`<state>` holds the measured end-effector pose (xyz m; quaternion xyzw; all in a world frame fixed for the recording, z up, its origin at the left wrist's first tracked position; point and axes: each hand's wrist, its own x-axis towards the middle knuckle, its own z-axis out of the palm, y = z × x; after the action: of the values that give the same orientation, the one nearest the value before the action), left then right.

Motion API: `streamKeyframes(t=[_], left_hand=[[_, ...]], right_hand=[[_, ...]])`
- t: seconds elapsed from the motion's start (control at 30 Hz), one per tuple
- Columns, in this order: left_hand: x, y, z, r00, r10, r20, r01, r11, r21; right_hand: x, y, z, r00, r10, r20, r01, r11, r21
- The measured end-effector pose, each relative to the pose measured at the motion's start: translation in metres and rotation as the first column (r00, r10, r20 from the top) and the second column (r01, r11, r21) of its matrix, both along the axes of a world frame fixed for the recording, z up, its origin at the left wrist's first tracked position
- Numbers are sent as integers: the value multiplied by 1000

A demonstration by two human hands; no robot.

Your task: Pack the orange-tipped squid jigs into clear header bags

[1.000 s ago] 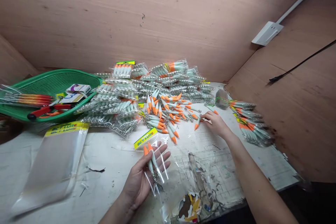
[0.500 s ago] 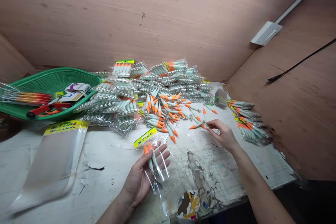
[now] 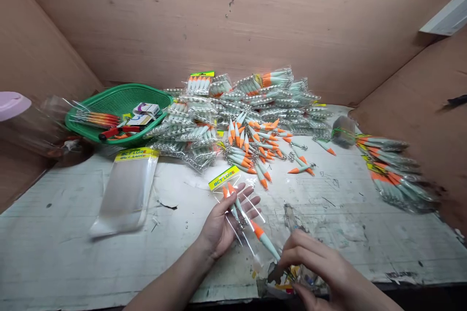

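Observation:
My left hand holds a clear plastic bag with a yellow "BCT LURE" header, thumb on top and fingers stretched beneath. Inside it lie two orange-tipped, pale fishing lures, side by side. In my right hand, near the table's front edge, the fingers pinch another fishing lure by its hook end. Its orange tip points up and left, at the bag's lower part; I cannot tell whether it is inside. Beyond my hands is a loose pile of the same lures.
Filled lure packets are heaped at the back. A green basket with pliers and small boxes stands left, near a stack of flat bags. More packed lures lie right. The table's front edge is torn below my right hand.
My right hand has come from the loose lures to the bag's lower end, bringing one fishing lure. My left hand still holds the bag. The camera view has shifted left.

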<state>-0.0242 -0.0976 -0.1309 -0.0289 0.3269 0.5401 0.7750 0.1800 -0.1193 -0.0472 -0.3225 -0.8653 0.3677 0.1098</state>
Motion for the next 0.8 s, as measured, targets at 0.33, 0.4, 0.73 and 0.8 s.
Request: streamKeyframes(t=[0.33,0.4,0.73,0.8], left_hand=[[-3,1,0,1000,-3,23,3,1000,14],[-3,0,0,1000,-3,25,3,1000,12],[2,-1,1,998,-52,-34,51,998,-28],[1,0,2,999,-37,-23,36,999,-31]], right_hand=[[26,4,-34,951,-162,-265,98,966,-240],[24,4,-34,950,-166,-265,112,972,-207],[-10,-4,-24,963,-91,-252,178,921,346],[-4,-5,-26,935,-163,-316,228,956,182]])
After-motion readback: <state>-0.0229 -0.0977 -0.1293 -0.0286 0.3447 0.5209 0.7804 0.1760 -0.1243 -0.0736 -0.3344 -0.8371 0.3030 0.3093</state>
